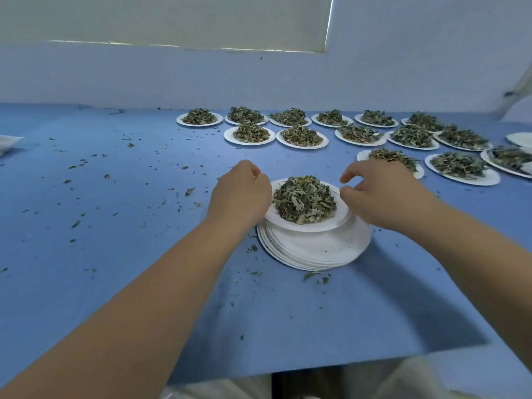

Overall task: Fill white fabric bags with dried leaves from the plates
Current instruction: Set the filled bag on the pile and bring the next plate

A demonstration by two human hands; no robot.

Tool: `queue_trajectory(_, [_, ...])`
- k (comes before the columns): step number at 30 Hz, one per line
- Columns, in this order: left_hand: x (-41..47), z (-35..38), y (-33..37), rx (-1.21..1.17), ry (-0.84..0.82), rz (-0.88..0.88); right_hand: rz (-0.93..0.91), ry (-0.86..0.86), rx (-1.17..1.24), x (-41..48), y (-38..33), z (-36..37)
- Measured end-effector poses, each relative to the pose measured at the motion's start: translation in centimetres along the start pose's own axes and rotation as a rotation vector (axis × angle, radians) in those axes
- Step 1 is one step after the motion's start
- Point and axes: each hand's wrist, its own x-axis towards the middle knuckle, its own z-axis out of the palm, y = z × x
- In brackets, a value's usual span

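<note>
A white plate (305,226) heaped with dried leaves (303,201) sits on top of a stack of empty white plates (316,251) at the middle of the blue table. My left hand (241,194) is curled around the plate's left rim. My right hand (380,194) rests at the right rim with loosely bent fingers; its thumb lies by the leaves and its index finger is raised. Part of a white fabric bag (7,142) shows at the far left edge.
Several more plates of dried leaves (305,136) lie in rows at the back and right of the table. An empty plate (521,138) is at the far right. Leaf crumbs are scattered over the blue cloth (115,254). The table's front edge runs along the bottom.
</note>
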Motion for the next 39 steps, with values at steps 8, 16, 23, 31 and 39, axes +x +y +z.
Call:
queue_trajectory(8, [-1.3, 0.5, 0.8, 0.116, 0.044, 0.085, -0.033, 0.033, -0.081, -0.8, 1.4, -0.3])
queue_trajectory(16, [-3.0, 0.5, 1.5, 0.289, 0.065, 0.157, -0.047, 0.062, -0.135, -1.4, 2.5, 0.3])
queue_trajectory(23, [-5.1, 3.0, 7.9, 0.403, 0.121, 0.415, -0.002, 0.091, -0.147, -1.7, 4.9, -1.5])
queue_trajectory(31, [-8.2, 15.3, 19.3, 0.244, -0.173, 0.618, 0.381, 0.185, -0.223, -3.0, 20.6, -4.3])
queue_trajectory(39, [-8.1, 26.3, 24.7, 0.204, -0.421, 0.739, 0.666, 0.14, -0.464, -3.4, 36.7, -6.0])
